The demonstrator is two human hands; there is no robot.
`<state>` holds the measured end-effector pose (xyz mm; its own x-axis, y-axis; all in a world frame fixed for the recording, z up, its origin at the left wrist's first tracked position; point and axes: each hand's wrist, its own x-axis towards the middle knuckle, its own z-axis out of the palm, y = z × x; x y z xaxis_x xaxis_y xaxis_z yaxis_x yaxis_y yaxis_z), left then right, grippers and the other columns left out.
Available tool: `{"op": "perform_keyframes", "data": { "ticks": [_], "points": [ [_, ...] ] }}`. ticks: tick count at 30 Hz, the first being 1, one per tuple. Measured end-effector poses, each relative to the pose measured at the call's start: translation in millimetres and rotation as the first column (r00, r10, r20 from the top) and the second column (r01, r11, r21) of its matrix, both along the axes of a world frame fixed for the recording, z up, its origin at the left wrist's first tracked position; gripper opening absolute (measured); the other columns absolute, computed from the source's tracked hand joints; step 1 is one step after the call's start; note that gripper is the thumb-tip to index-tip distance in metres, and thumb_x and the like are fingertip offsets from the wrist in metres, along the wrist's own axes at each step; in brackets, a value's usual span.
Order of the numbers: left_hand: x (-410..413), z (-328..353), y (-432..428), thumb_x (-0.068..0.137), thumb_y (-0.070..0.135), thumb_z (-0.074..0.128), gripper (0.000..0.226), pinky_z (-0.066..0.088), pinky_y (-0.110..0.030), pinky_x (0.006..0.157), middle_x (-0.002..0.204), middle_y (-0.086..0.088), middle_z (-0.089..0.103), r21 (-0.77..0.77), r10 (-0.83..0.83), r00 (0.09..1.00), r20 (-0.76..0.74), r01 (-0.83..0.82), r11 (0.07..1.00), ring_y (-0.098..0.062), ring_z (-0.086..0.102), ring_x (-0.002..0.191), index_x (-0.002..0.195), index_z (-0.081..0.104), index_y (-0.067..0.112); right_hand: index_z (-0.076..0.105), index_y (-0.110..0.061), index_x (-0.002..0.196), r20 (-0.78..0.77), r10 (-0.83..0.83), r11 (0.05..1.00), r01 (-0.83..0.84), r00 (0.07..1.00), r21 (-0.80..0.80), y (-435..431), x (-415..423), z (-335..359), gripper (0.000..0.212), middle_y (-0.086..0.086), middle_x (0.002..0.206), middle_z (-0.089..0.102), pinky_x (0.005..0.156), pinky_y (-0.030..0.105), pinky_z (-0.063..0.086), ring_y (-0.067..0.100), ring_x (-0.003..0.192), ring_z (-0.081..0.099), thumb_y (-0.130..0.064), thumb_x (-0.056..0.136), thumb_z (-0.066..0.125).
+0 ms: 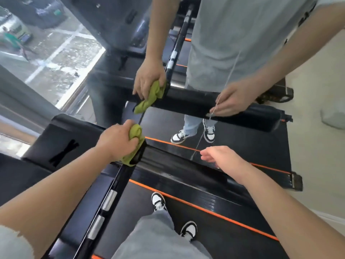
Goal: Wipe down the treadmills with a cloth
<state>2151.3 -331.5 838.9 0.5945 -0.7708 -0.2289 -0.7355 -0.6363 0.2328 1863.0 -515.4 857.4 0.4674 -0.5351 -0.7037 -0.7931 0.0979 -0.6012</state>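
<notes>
At nine o'clock from the middle, my left hand (119, 142) curls round the green cloth (135, 132). It squeezes the cloth in a bunch against the corner of the treadmill (224, 240) where the side rail (109, 200) meets the black front bar (177, 165). A fold of cloth hangs out at six o'clock of my fist. At three o'clock of the cloth my right hand (220, 156) hovers over the bar, fingers loosely spread and holding nothing; whether it touches the bar I cannot tell. At twelve o'clock a mirror (233, 43) repeats both hands.
</notes>
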Motion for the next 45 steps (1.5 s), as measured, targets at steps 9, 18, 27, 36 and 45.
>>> {"op": "perform_keyframes", "data": {
  "ticks": [9, 18, 27, 36, 45],
  "points": [
    [20, 13, 14, 0.075, 0.049, 0.048, 0.040, 0.049, -0.038, 0.089, 0.099, 0.003, 0.070, 0.023, 0.042, 0.986, -0.164, -0.039, 0.999, -0.027, 0.061, 0.104, 0.109, 0.064, 0.036, 0.049, -0.027, 0.151, -0.267, 0.494, 0.775, -0.558, 0.828, -0.296, 30, -13, 6, 0.092, -0.010, 0.145, 0.053, 0.106, 0.039, 0.049, 0.014, 0.132, 0.052, -0.064, 0.071, 0.078],
    [13, 8, 9, 0.074, 0.050, 0.049, 0.038, 0.052, -0.037, 0.087, 0.098, 0.012, 0.071, -0.028, -0.111, 0.945, -0.309, 0.108, 0.994, -0.019, 0.065, 0.097, 0.106, 0.066, 0.039, 0.061, -0.035, 0.129, -0.383, 0.377, 0.717, -0.528, 0.843, -0.455, 52, -2, -11, 0.060, -0.013, 0.115, 0.058, 0.086, 0.036, 0.055, 0.015, 0.114, 0.058, -0.050, 0.073, 0.075],
    [-46, 8, -39, 0.090, 0.054, 0.047, 0.026, 0.049, -0.038, 0.091, 0.106, 0.007, 0.066, 0.156, -0.191, 0.952, -0.240, 0.232, 0.960, -0.026, 0.062, 0.108, 0.101, 0.059, 0.034, 0.062, -0.031, 0.091, -0.444, 0.342, 0.707, -0.538, 0.828, -0.459, 53, 10, -12, 0.025, -0.011, 0.095, 0.056, 0.070, 0.030, 0.049, 0.016, 0.093, 0.059, -0.036, 0.068, 0.069],
    [26, 19, -16, 0.070, 0.056, 0.045, 0.047, 0.051, -0.038, 0.095, 0.107, 0.006, 0.070, 0.198, -0.033, 0.948, -0.315, 0.100, 0.975, -0.024, 0.063, 0.105, 0.105, 0.068, 0.034, 0.062, -0.040, 0.129, -0.428, 0.349, 0.712, -0.532, 0.834, -0.457, 52, 3, -10, 0.064, -0.016, 0.113, 0.059, 0.084, 0.033, 0.054, 0.012, 0.112, 0.058, -0.056, 0.068, 0.070],
    [-85, 6, -61, 0.089, 0.054, 0.051, 0.038, 0.048, -0.036, 0.097, 0.125, 0.005, 0.068, 0.121, -0.338, 0.866, -0.367, 0.405, 0.906, -0.025, 0.059, 0.120, 0.120, 0.063, 0.036, 0.064, -0.039, 0.130, -0.430, 0.297, 0.746, -0.488, 0.853, -0.453, 58, 7, -1, 0.068, -0.018, 0.112, 0.059, 0.084, 0.033, 0.054, 0.013, 0.113, 0.059, -0.054, 0.064, 0.076]
  ]
}}
